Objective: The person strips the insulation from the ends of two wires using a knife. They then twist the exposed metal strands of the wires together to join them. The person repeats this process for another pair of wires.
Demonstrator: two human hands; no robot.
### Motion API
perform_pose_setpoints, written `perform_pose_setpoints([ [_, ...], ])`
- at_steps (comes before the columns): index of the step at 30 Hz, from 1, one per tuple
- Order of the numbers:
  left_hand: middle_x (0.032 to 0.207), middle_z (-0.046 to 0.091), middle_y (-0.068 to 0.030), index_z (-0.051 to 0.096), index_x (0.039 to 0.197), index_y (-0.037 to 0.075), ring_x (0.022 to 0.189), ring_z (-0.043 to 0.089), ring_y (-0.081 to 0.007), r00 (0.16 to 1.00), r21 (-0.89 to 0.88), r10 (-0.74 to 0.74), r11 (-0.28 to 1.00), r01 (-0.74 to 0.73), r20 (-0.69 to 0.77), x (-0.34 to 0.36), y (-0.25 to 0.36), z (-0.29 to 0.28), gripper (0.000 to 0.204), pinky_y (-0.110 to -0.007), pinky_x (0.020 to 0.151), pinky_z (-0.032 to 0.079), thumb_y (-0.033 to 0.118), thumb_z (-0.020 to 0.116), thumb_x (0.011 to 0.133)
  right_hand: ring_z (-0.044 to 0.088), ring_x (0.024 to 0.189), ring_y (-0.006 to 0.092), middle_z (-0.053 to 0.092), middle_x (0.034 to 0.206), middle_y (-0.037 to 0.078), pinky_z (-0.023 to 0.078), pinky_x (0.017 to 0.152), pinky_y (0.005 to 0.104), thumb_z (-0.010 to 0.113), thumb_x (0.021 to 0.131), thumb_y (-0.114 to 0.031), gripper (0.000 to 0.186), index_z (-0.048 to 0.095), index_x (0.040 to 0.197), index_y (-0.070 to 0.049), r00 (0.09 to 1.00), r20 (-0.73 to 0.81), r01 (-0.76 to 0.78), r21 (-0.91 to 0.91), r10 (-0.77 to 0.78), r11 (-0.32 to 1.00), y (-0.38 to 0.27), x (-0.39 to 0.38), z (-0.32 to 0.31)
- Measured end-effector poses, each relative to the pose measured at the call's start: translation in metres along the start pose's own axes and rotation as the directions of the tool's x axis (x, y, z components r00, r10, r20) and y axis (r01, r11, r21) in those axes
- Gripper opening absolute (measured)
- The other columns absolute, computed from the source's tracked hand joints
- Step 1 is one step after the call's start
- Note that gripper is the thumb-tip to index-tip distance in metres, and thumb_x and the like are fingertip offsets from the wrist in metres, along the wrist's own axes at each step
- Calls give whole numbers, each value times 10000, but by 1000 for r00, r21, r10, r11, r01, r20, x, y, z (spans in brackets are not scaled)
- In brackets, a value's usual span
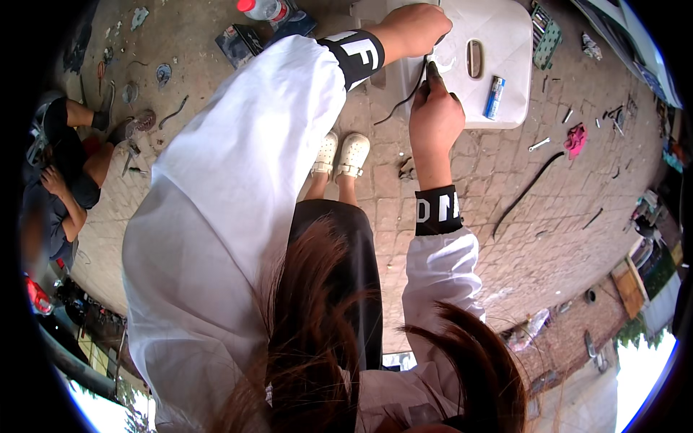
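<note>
Brick paving (505,166) surrounds a pale stool (509,43). Left hand (421,29) and right hand (437,112) curl by a black cord (404,106); grips I can't tell.

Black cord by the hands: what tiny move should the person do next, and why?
Perhaps bring the loose end of the black cord up onto the white stool: it trails past the stool top and might snag, while the left hand and right hand are close together by its other end.
</note>
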State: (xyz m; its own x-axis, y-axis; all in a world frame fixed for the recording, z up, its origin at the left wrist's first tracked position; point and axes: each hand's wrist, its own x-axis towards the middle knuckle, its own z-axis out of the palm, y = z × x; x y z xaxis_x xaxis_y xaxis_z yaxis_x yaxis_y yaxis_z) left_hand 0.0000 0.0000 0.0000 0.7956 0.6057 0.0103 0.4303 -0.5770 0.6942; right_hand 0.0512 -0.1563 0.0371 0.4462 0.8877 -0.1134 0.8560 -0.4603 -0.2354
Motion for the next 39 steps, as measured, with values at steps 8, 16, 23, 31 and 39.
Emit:
perform_pose_setpoints([
  [8,824,616,-189,632,733,22,868,603,-362,996,-1,47,999,-47,-72,0,-7,6,58,-426,757,490,35,577,719,614,604,322,623,658,156,502,583,424,597,821,-146,339,640,1157,-141,1000,-26,-6,5,7,1000,-6,-4,-2],
  [16,995,607,-144,666,814,64,1029,565,-326,992,71,-61,996,54,109,6,-2,6,104,-378,856,486,53,598,736,613,622,319,614,656,151,501,581,423,594,822,-155,333,645,1151,-139,999,3,-43,-20,43,999,-7,-6,-2],
  [23,842,625,-186,639,734,23,884,605,-357,998,19,14,1000,-13,-57,-3,0,0,78,-422,780,491,24,562,723,609,627,315,609,650,145,500,577,421,593,819,-160,341,645,1156,-142,1000,-17,-22,-12,21,1000,-6,-15,1],
  [31,826,626,-185,641,730,23,881,603,-361,998,28,42,999,-41,-52,-1,-3,6,66,-424,783,489,11,585,698,609,627,298,617,657,135,503,583,408,581,831,-145,359,631,1187,-153,999,-38,-19,-22,18,1000,-8,-27,0],
  [39,840,618,-183,632,732,26,876,598,-361,998,-60,18,998,-15,57,-4,2,-10,100,-423,778,484,23,670,639,611,633,293,626,663,130,509,597,402,579,827,-123,374,622,1198,-136,999,-22,-50,-28,49,998,-12,-29,-5],
])
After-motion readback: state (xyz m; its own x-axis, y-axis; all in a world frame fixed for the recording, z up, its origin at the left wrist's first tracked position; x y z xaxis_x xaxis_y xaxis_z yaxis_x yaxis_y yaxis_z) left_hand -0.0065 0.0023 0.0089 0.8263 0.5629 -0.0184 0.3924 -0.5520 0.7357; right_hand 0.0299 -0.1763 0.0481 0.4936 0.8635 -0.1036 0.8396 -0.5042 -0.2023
